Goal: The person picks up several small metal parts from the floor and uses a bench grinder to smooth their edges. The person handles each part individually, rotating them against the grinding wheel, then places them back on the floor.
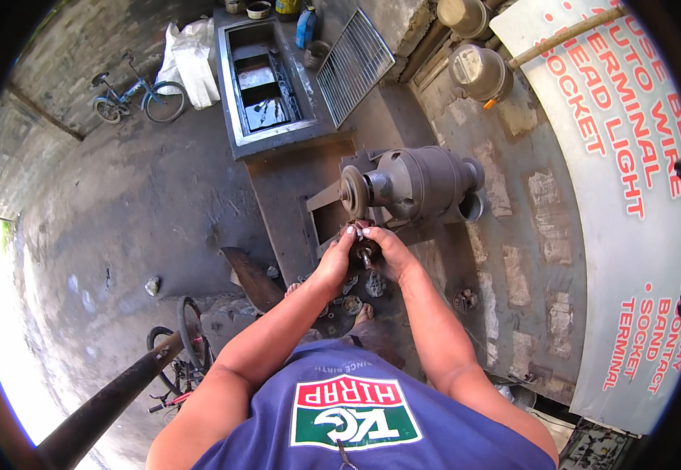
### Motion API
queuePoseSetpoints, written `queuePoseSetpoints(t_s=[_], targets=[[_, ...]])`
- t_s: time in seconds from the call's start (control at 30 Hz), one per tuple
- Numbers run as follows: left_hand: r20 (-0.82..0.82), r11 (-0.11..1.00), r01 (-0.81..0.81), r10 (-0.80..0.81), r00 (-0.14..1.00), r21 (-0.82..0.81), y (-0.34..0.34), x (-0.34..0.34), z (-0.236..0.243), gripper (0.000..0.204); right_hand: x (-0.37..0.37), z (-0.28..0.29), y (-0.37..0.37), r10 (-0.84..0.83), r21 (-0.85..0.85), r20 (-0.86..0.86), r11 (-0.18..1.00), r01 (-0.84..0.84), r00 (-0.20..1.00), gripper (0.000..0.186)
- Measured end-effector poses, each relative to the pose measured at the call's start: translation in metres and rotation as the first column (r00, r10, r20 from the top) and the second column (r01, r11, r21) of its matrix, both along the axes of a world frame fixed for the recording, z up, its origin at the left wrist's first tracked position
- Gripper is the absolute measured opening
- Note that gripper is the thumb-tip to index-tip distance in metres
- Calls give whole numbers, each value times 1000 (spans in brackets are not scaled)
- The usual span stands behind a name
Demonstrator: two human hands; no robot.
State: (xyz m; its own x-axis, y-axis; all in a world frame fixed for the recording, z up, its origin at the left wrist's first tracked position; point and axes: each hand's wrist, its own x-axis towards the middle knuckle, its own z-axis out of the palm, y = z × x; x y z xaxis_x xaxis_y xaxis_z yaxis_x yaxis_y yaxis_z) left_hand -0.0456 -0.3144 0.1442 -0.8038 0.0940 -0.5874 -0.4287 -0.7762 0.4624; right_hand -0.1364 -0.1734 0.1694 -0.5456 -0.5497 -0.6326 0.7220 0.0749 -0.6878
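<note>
Both my hands are closed around a dark, reddish-brown metal part with a short bright shaft (367, 258); its exact kind is hard to make out. My left hand (336, 262) grips it from the left and my right hand (390, 254) from the right, thumbs side by side on top. The part's far end is at the near edge of a round wheel (353, 193) on a bench motor; whether they touch is hidden. Grey dust covers the motor's rounded body (423, 184), which lies to the right of the wheel.
Beyond the motor stands a metal-rimmed basin (307, 131) with dark liquid, a grille (356, 66) leaning beside it. A small blue bicycle (141, 98) is at far left, another bike (188, 337) near a dark pole (113, 399). A large printed sheet (548, 59) lines the right.
</note>
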Motion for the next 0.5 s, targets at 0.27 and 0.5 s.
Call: queuePoseSetpoints(t_s=[0.27,0.5], targets=[[-1,992,-23,23,1000,128,-5,23,-2,59,14,4,-4,98,191,-92,978,-79,991,45],[-55,977,65,-77,996,-203,4,56,3,60,57,18,18,297,374,-576,924,-77,762,80]])
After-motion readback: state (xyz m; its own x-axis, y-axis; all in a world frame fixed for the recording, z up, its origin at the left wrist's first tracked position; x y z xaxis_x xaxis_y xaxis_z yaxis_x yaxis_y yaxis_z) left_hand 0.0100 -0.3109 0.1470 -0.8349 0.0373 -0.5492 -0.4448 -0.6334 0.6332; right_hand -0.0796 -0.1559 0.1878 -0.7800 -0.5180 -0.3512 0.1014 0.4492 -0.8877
